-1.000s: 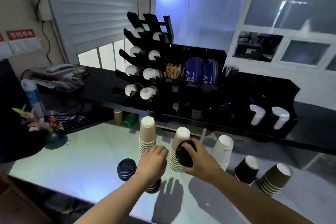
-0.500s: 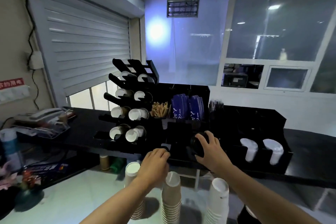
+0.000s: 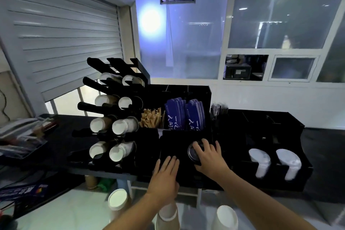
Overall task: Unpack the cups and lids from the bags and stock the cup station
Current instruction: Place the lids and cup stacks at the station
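Our right hand (image 3: pixel 209 157) grips one round, glossy black lid (image 3: pixel 193 152); our left hand (image 3: pixel 165 172) lies flat, fingers straight — eight white-mouthed cup stacks (image 3: pixel 120 127) sit in the rack (image 3: pixel 91 107).

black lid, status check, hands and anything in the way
Right hand grips black lid at front of black organizer. Left hand flat, fingers straight, against the organizer front. Compartment dark, contents unclear; nothing seen blocking.
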Motion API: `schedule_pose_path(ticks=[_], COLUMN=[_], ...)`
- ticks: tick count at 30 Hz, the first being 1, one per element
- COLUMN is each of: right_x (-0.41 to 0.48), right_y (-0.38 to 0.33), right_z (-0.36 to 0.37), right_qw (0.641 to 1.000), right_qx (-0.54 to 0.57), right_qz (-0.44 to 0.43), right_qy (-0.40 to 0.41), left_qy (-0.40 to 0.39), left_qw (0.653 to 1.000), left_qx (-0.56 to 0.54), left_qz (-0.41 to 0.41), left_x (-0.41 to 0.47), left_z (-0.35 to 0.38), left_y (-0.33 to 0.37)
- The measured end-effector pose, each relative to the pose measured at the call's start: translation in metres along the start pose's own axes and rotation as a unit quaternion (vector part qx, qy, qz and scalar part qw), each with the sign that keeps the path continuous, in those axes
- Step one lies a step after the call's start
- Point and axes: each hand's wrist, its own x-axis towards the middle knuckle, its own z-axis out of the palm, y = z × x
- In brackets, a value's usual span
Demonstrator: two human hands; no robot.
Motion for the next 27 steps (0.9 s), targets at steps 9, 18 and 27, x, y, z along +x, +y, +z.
schedule_pose_path(ticks=[9,18,27], right_x=[0.0,-0.018,-0.067], right_y=[-0.005,-0.016,-0.067], right_z=[0.028,0.029,-0.008], right_qw=[0.996,0.995,0.991], right_qx=[-0.082,-0.088,0.055], right_qz=[-0.014,0.017,0.104], right_qy=[-0.018,-0.042,0.065], left_qy=[0.026,0.029,0.068], left_qw=[0.999,0.999,0.976], left_qx=[-0.012,-0.008,-0.185], left_qz=[0.02,0.029,0.093], left_x=[-0.002,0.0,-0.033], left_z=[0.005,0.011,-0.023], left_y=[-0.005,-0.007,-0.026])
